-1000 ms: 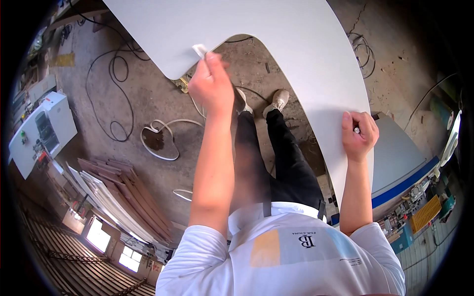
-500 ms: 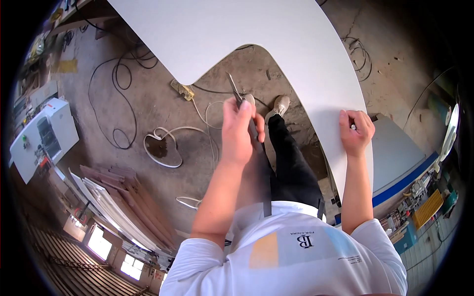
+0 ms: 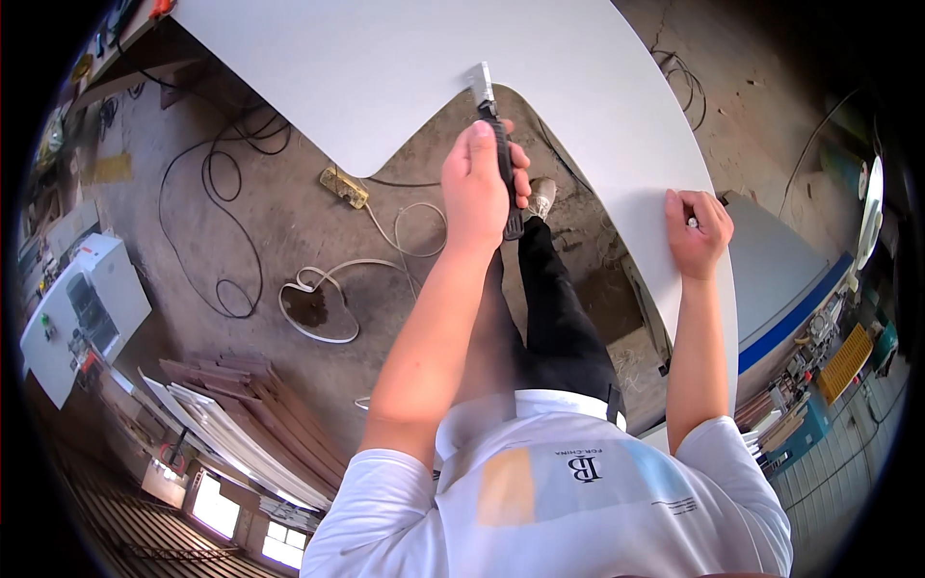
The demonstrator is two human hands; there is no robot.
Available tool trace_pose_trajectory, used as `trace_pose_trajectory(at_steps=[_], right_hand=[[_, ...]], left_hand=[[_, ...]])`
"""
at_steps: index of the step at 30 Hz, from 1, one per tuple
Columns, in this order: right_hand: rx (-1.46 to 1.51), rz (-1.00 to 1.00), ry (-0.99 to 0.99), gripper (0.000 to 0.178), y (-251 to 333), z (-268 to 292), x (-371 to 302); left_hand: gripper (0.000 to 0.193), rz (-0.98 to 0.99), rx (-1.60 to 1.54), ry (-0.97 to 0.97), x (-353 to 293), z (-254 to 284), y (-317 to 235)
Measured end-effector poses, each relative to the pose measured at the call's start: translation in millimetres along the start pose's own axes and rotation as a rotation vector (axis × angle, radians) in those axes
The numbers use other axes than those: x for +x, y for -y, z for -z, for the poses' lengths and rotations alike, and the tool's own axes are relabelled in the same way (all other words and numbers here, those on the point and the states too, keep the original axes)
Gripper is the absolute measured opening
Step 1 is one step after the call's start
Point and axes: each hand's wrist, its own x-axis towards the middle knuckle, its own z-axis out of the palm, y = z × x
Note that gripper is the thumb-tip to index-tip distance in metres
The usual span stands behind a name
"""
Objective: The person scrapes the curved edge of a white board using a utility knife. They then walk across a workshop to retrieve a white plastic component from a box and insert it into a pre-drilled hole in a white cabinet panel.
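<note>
My left hand is closed round the black handle of a utility knife, its silvery blade pointing away from me. The blade overlaps the inner curve of a large white board; whether it touches the edge I cannot tell. On the board's right arm rests my right hand, curled into a fist. A small shiny bit shows between its fingers, too small to name.
A yellow power strip with a pale cord lies on the concrete floor below the board. Black cable loops at left. Stacked brown and white panels stand lower left. A grey sheet with a blue edge is at right.
My left hand has moved up and away from my body, bringing the knife from over the floor to the board's inner curve. My right fist stays on the board.
</note>
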Motion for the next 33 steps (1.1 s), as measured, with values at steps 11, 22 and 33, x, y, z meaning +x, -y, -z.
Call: trace_pose_trajectory(at_steps=[11,22,33], right_hand=[[-0.026,0.003,-0.035,0.017,-1.7,0.3,-1.4],[-0.003,0.036,-0.049,0.018,0.2,-3.3,2.7],[0.694,-0.531,0.275,0.021,95.2,15.2,-50.0]], left_hand=[[0.04,0.073,0.117,0.087,8.2,6.3,-18.7],[0.04,0.18,0.24,0.232,4.8,6.8,-20.0],[0.049,0.437,0.182,0.601,-108.4,20.9,11.8]])
